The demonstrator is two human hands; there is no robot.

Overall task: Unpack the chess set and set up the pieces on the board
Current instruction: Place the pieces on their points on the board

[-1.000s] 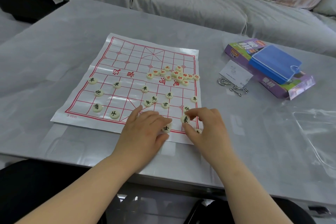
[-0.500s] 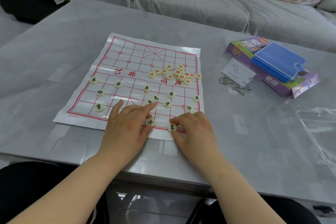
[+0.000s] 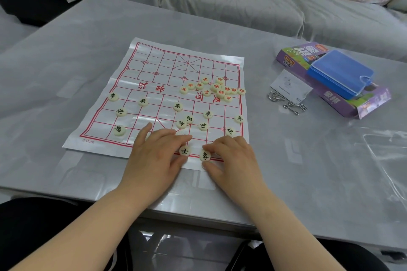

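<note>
Seemingly upright disc piece [image 3: 205, 156], right hand [image 3: 233, 158]

Grey table [image 3: 66, 55] bears board [image 3: 154, 68], box [image 3: 343, 105], rings [image 3: 286, 101].

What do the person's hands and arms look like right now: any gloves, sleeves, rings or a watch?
Both are bare. The left hand and right hand wear no gloves, and no rings show on the visible fingers. Both forearms are uncovered down to the bottom edge of the frame: no sleeves, watch or bracelet in sight. Nails look short and unpainted.
</note>
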